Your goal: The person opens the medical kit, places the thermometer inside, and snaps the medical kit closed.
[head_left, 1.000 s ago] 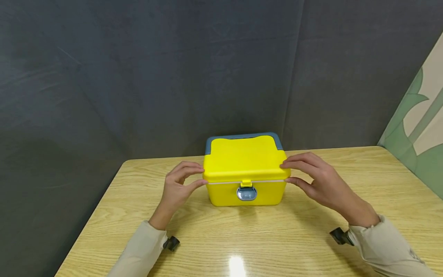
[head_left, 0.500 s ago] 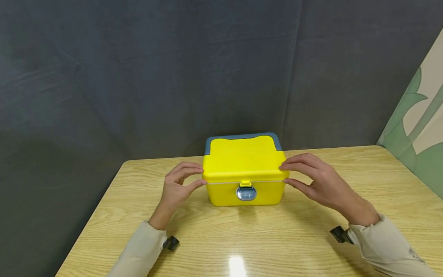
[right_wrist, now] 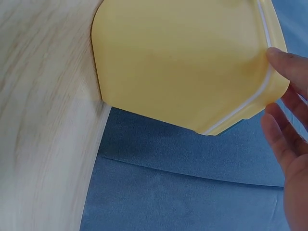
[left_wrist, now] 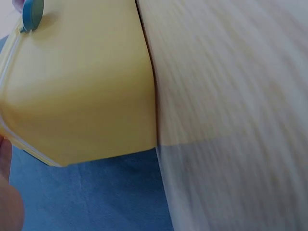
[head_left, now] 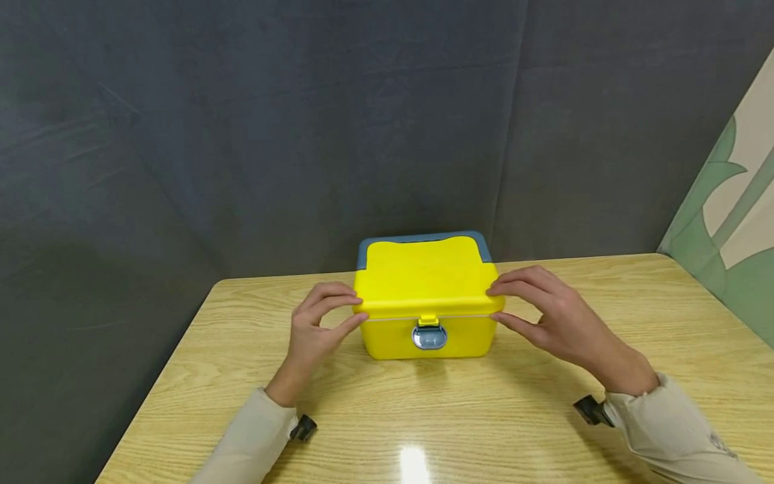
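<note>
A yellow storage box [head_left: 423, 277] with a blue-grey handle band along its back top stands on the wooden table, its lid down. Its front latch [head_left: 429, 337] is yellow and blue-grey. At the box's left front corner my left hand [head_left: 312, 333] grips the lid, thumb near the white seam and fingers higher up. My right hand [head_left: 559, 319] holds the opposite corner the same way. The right wrist view shows the right thumb [right_wrist: 288, 65] at the seam and fingers by the lid's side. Only a bit of the left hand [left_wrist: 8, 202] shows in the left wrist view.
The wooden table [head_left: 363, 417] has its back edge just behind the box. A dark cloth [head_left: 302, 134] hangs behind it. To the right is a wall panel [head_left: 744, 222] with green leaf shapes. Small black wrist devices [head_left: 304, 427] sit below both wrists.
My left hand has shifted slightly right, its thumb now over the box's front corner. The right hand and the box look almost the same, and the lid stays down.
</note>
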A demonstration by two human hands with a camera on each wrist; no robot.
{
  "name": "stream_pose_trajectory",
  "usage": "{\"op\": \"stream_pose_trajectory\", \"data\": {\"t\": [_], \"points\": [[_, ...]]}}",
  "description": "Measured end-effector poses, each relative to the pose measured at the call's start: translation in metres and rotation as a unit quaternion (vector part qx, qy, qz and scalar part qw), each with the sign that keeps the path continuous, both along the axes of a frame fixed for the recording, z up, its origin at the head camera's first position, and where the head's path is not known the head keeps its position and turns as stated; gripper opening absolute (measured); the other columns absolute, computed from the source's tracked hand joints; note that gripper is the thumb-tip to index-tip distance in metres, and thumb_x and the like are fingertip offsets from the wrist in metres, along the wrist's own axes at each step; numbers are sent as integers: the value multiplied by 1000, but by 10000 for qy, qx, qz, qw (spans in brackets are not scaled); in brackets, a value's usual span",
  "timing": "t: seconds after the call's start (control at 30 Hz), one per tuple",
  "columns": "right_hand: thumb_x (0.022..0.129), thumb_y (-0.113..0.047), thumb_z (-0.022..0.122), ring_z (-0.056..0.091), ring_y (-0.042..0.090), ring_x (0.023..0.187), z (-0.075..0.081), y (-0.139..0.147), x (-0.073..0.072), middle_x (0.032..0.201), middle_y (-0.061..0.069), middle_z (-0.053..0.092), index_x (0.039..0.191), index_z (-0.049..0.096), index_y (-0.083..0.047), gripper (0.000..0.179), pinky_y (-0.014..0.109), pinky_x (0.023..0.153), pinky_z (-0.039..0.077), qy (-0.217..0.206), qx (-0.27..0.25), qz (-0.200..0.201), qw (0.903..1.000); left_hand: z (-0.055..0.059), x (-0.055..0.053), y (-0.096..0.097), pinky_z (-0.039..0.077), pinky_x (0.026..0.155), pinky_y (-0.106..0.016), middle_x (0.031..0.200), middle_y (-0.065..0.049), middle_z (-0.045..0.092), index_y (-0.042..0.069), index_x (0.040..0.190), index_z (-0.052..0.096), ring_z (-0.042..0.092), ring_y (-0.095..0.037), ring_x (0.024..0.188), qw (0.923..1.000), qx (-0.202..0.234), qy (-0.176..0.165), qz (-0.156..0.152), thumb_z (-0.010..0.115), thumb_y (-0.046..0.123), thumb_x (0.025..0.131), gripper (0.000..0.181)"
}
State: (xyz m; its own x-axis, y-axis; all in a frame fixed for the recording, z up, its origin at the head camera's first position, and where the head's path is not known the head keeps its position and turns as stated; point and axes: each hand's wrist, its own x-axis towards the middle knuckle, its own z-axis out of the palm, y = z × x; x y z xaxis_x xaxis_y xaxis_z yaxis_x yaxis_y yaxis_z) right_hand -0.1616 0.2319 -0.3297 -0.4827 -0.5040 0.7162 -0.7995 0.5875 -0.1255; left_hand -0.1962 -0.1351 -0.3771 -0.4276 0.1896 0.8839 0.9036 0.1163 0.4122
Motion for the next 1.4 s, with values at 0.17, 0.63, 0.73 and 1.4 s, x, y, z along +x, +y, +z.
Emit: {"op": "stream_pose_trajectory", "data": {"t": [0.17,0.63,0.73,1.4], "points": [[98,-59,49,58,16,103,-1,-5,2,110,0,66,110,72,-14,52,2,102,35,23,-13,-59,10000,3,2,4,52,96,-21,98,-14,68,2,94,76,61,-24,100,9990,-114,297,301,86,5,75,22],[96,-48,61,48,36,109,-23,-52,9,114,16,55,117,62,-7,46,48,93,39,187,177,-783,9966,7,6,12,52,95,-19,96,-13,68,2,92,76,61,-24,98,9988,-130,150,449,87,-9,64,32],[82,-32,83,46,37,107,-25,-58,8,114,18,53,117,60,-6,49,50,92,38,281,133,-902,9954,8,7,13,52,94,-19,96,-12,68,2,92,76,61,-23,98,9987,-163,36,471,87,-12,62,34],[68,-24,92,44,37,109,-28,-68,8,115,16,53,119,61,-9,62,54,92,33,351,92,-934,9950,9,10,9,52,94,-18,98,-12,68,3,92,76,61,-22,99,9982,-202,-133,545,87,-11,63,34]]}}
